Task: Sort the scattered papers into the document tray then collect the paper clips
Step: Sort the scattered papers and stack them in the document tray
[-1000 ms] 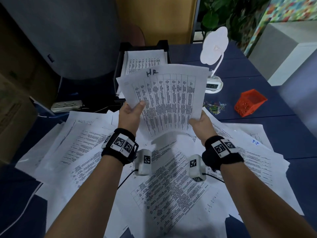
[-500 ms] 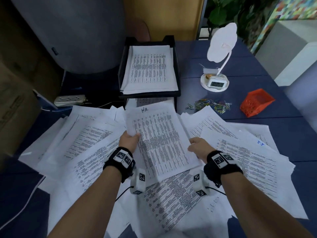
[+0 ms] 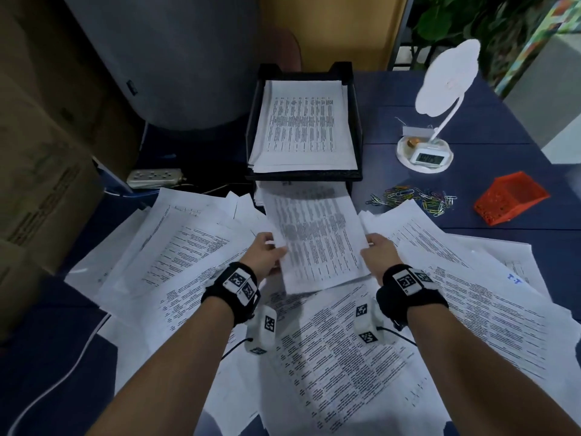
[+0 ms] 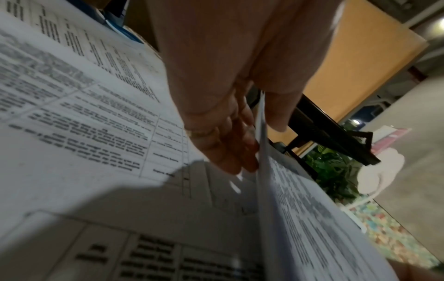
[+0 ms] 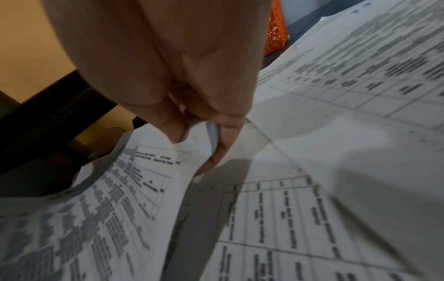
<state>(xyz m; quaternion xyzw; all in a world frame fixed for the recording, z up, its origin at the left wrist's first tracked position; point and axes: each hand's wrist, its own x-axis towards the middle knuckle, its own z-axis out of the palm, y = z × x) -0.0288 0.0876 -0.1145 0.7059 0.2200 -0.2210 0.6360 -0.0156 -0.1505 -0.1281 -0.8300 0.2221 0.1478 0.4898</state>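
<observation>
A printed sheet point(image 3: 317, 240) lies between my hands, its far end sliding into the lower tier of the black document tray point(image 3: 303, 177). My left hand point(image 3: 267, 254) pinches the sheet's left edge point(image 4: 261, 144), thumb on top and fingers underneath. My right hand point(image 3: 377, 251) pinches the right edge point(image 5: 211, 136) the same way. The tray's top tier holds a stack of printed papers point(image 3: 303, 127). Many scattered papers point(image 3: 345, 357) cover the blue table. A heap of coloured paper clips point(image 3: 415, 199) lies right of the tray.
An orange mesh basket point(image 3: 511, 196) lies tipped at the right. A white lamp with a clock base point(image 3: 426, 152) stands behind the clips. A power strip point(image 3: 155, 177) and cardboard boxes point(image 3: 37, 171) are at the left. A cable point(image 3: 56, 382) crosses the near left.
Both hands lowered the sheet from upright in front of the tray to nearly flat, then pushed it forward so its top edge now enters the lower tier.
</observation>
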